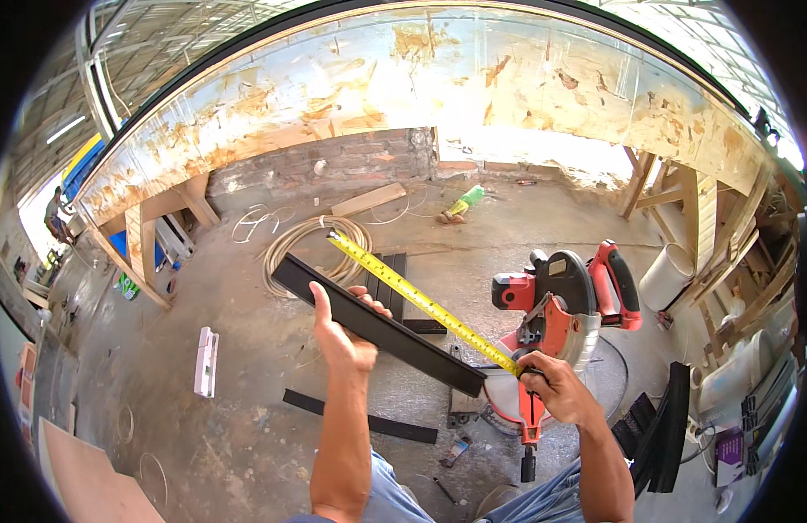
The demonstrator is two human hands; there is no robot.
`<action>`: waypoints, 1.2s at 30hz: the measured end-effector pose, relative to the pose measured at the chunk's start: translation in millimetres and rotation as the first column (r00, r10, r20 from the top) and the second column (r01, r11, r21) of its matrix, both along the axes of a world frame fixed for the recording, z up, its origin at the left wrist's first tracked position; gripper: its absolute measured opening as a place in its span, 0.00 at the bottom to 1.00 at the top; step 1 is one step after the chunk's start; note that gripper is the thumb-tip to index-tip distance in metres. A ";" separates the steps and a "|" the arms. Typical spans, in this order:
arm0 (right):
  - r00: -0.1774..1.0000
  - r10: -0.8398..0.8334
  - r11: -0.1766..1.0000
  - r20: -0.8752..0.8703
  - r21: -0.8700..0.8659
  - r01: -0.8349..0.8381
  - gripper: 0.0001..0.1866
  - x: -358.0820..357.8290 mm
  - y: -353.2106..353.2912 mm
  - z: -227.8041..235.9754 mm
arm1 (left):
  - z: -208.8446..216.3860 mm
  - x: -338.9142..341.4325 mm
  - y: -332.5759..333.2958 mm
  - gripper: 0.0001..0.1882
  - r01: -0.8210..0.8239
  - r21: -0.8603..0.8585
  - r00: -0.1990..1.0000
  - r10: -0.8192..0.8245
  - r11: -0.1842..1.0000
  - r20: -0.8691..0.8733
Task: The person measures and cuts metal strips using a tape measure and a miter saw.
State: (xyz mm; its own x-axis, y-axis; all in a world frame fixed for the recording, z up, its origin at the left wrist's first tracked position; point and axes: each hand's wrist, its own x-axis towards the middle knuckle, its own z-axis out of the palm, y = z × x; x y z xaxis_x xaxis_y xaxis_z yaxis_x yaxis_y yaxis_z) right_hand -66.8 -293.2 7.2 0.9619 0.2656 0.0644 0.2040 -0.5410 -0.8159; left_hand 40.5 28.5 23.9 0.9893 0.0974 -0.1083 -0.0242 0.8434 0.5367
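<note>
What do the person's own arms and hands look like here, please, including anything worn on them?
Both forearms come up from the lower edge bare, with no sleeves showing. The left hand and right hand are ungloved; no watch, ring or wristband is visible. Light blue denim clothing shows at the bottom between the arms.

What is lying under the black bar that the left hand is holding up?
Under the black bar held by the left hand are concrete floor, part of a hose coil and flat black strips. The bar hides part of those strips.
</note>
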 end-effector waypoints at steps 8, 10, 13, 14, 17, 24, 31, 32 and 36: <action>0.995 0.082 0.997 0.062 0.001 -0.082 0.11 -2.6 14.2 -2.4 | -0.6 -14.1 -25.1 0.41 0.162 -0.050 0.980 -0.154 0.986 0.124; 0.996 0.086 0.995 0.038 -0.058 -0.084 0.11 -2.6 15.6 -1.0 | -1.8 -13.9 -31.3 0.43 0.193 -0.060 0.969 -0.181 0.979 0.170; 0.982 0.127 0.990 0.140 -0.074 -0.118 0.12 -1.1 21.3 -7.4 | -4.1 -14.9 -35.7 0.43 0.197 -0.023 0.950 -0.185 0.980 0.251; 0.983 0.122 0.991 0.138 -0.072 -0.113 0.12 -1.8 23.2 -6.5 | -4.0 -15.3 -35.4 0.43 0.202 -0.022 0.950 -0.190 0.979 0.248; 0.987 0.128 0.988 0.092 -0.097 -0.119 0.13 -1.0 28.8 -6.1 | -5.5 -15.6 -32.1 0.43 0.195 -0.020 0.949 -0.184 0.981 0.255; 0.981 0.068 0.986 0.180 -0.160 -0.039 0.14 -2.1 21.8 -3.9 | -0.5 -11.1 -23.8 0.41 0.131 -0.114 0.973 -0.105 0.985 0.205; 0.922 0.008 0.949 0.388 -0.294 0.116 0.15 -1.0 10.9 4.8 | -7.5 2.9 39.8 0.35 0.076 -0.158 0.935 -0.015 0.984 0.354; 0.924 -0.011 0.950 0.382 -0.285 0.130 0.15 -1.7 10.0 5.2 | -8.2 1.3 44.6 0.35 -0.005 -0.134 0.943 0.049 0.991 0.328; 0.905 -0.024 0.938 0.426 -0.303 0.168 0.14 -2.4 12.8 7.8 | -11.4 3.3 55.8 0.35 0.005 -0.116 0.936 0.037 0.993 0.350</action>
State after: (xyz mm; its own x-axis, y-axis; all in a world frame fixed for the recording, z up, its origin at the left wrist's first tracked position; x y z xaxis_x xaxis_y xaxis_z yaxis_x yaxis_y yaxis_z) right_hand -69.2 -280.4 15.1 0.8895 0.2480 0.3839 0.4135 -0.7945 -0.4448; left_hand 43.8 84.3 12.5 0.9647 0.1209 0.2338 -0.2074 0.8961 0.3925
